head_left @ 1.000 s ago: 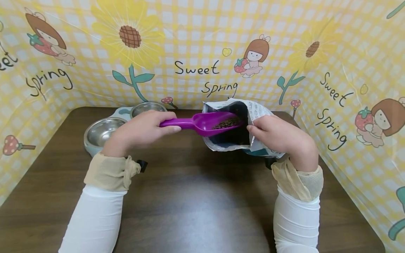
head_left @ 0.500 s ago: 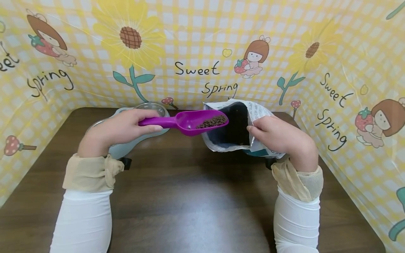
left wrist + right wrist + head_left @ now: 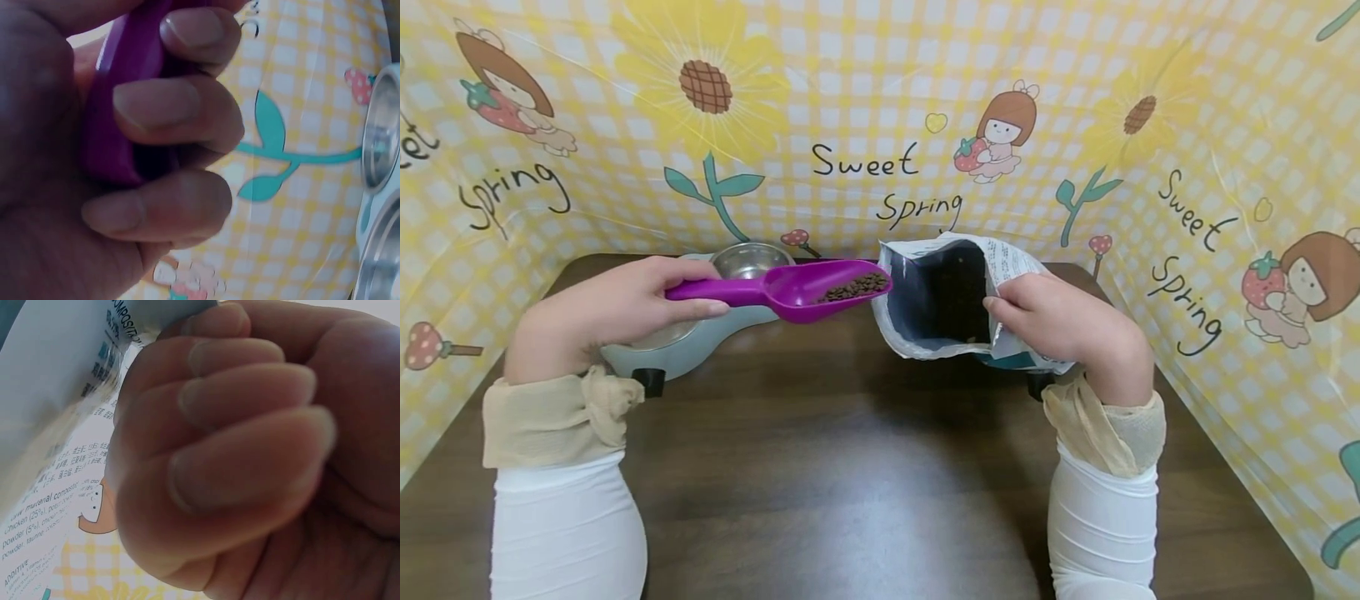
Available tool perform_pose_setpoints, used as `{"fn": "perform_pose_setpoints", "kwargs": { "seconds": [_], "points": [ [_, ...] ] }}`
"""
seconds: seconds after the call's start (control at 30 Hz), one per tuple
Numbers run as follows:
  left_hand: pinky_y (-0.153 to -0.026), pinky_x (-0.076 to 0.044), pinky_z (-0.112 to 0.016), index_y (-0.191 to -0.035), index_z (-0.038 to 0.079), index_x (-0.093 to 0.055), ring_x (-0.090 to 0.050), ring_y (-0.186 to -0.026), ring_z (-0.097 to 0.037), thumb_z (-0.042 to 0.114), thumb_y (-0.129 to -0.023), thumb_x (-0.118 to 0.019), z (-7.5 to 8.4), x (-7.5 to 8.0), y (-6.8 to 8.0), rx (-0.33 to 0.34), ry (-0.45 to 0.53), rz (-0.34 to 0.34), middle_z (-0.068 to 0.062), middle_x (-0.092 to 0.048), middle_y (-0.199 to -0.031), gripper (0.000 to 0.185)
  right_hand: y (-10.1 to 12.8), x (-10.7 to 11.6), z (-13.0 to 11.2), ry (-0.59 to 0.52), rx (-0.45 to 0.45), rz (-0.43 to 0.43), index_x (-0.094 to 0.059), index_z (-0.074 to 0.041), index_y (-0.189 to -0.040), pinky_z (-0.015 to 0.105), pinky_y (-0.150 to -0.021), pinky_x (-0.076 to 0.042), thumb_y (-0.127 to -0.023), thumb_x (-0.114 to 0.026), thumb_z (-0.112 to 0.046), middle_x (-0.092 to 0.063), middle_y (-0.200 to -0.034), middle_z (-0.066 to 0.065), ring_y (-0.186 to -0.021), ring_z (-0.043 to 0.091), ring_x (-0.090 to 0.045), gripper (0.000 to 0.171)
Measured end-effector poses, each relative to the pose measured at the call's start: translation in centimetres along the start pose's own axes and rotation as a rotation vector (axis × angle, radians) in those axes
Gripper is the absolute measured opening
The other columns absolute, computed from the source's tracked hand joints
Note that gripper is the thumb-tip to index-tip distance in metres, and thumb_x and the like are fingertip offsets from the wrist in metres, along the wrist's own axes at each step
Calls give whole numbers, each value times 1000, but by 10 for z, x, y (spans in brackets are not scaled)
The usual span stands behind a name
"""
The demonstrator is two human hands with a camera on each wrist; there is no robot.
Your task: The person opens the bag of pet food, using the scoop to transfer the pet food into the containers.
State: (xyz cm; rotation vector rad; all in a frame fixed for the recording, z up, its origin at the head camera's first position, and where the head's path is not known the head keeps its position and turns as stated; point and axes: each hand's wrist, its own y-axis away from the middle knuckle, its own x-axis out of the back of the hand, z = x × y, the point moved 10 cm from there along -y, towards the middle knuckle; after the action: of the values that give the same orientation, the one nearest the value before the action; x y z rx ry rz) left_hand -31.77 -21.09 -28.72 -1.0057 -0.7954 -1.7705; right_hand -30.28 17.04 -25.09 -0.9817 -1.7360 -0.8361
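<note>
A purple scoop point(image 3: 790, 292) carries small brown kibble point(image 3: 854, 287) near its tip. My left hand point(image 3: 617, 308) grips its handle, and in the left wrist view the fingers curl round that purple handle point(image 3: 115, 125). The scoop's tip is just at the left edge of the open food bag point(image 3: 887, 329), whose inside is dark. My right hand point(image 3: 1060, 321) pinches the bag's right rim; in the right wrist view its fingers are curled beside the printed bag wall point(image 3: 37, 506). Beneath the left hand and scoop stands a light blue double bowl stand point(image 3: 700, 354), partly hidden.
The stand's far steel bowl point(image 3: 748, 258) shows behind the scoop; the near one is mostly covered by the left hand. A brown wooden table point(image 3: 850, 475) lies below. Yellow checked cloth point(image 3: 865, 83) hangs round the back and sides.
My left hand has drawn the scoop with its kibble leftward out of the bag's mouth, toward the bowl stand. The right hand and the bag have stayed in place.
</note>
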Motion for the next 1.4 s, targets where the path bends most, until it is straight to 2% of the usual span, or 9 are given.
{"fn": "perform_pose_setpoints", "kwargs": {
  "seconds": [0.23,0.47,0.57,0.8,0.93,1.03,1.27,1.4],
  "points": [
    [-65,-40,-31,-110,19,-68,-51,-70,-15,48,-107,-68,-37,18,13,65,-34,83,-3,-59,-82,29,0,0,-3,6,11,5,-61,-12,-75,34,-65,-43,-113,-53,-25,-43,-62,-3,-59,17,-47,41],
    [-66,-38,-30,-106,14,-64,-49,-73,-16,43,-108,-66,-66,26,12,108,-73,141,-1,-52,-74,29,-1,-1,-2,4,3,-2,-66,-11,-80,34,-66,-43,-113,-53,-25,-46,-64,-1,-61,17,-49,39],
    [-68,-38,-33,-112,11,-65,-49,-73,-19,44,-109,-66,-76,26,9,132,-89,151,-2,-50,-72,33,-1,-1,-2,8,7,0,-66,-11,-79,34,-67,-44,-113,-53,-24,-47,-65,-1,-62,18,-50,39],
    [-69,-41,-38,-125,3,-64,-58,-82,-32,47,-109,-63,-98,26,5,191,-153,145,-12,-63,-83,47,-1,-1,-3,20,14,-3,-63,-12,-76,34,-67,-43,-113,-53,-24,-45,-64,-2,-62,18,-49,40],
    [-71,-44,-44,-133,2,-64,-61,-89,-39,49,-109,-61,-104,26,4,227,-193,127,-18,-70,-96,54,-2,-2,-2,12,4,-16,-65,-11,-79,34,-67,-43,-114,-52,-25,-45,-64,-2,-61,17,-49,39],
    [-73,-47,-52,-133,3,-64,-62,-90,-42,51,-109,-60,-103,25,3,244,-226,127,-21,-71,-101,54,-2,-2,-2,10,4,-19,-66,-11,-80,34,-67,-44,-114,-52,-26,-45,-64,-2,-61,17,-49,39],
    [-75,-49,-63,-130,5,-66,-64,-96,-53,58,-107,-59,-96,25,-1,265,-285,192,-33,-70,-112,58,-1,-1,-3,15,4,-10,-65,-11,-79,34,-67,-44,-113,-53,-26,-46,-64,-1,-62,18,-50,39],
    [-76,-48,-67,-130,5,-67,-63,-97,-56,56,-106,-60,-94,24,-5,278,-303,218,-33,-70,-113,57,0,-1,-2,15,5,-7,-64,-11,-78,34,-67,-44,-113,-53,-25,-45,-63,-1,-61,18,-49,39]
  ]
}}
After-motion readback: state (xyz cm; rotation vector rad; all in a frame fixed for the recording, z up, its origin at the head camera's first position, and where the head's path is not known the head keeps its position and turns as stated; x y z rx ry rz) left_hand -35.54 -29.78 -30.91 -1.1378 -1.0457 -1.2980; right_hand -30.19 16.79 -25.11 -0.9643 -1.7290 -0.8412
